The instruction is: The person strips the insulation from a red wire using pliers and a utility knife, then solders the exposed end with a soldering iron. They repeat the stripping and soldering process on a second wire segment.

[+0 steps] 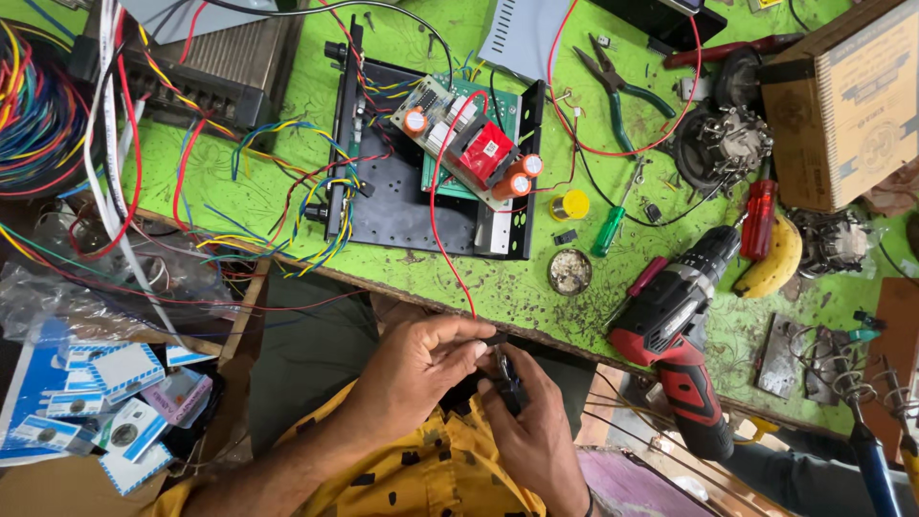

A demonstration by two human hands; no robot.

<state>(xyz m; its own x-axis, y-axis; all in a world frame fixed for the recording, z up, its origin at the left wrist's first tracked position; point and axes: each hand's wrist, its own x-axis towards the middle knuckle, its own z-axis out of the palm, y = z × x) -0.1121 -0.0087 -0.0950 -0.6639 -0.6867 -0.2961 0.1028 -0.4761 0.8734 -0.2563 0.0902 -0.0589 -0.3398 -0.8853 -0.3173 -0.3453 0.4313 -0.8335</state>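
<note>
My left hand pinches the end of a thin red wire just below the front edge of the green workbench. My right hand grips a small black tool whose tip meets the wire end at my left fingertips. The red wire runs up to a circuit board with a red block and orange capacitors, lying on an open black metal chassis. Both hands are over my lap, in front of a yellow patterned shirt.
A red and black cordless drill lies at the bench edge right of my hands. Green-handled pliers, a green screwdriver, a round tin, a banana and a cardboard box sit farther right. Coloured wire bundles and small packets are left.
</note>
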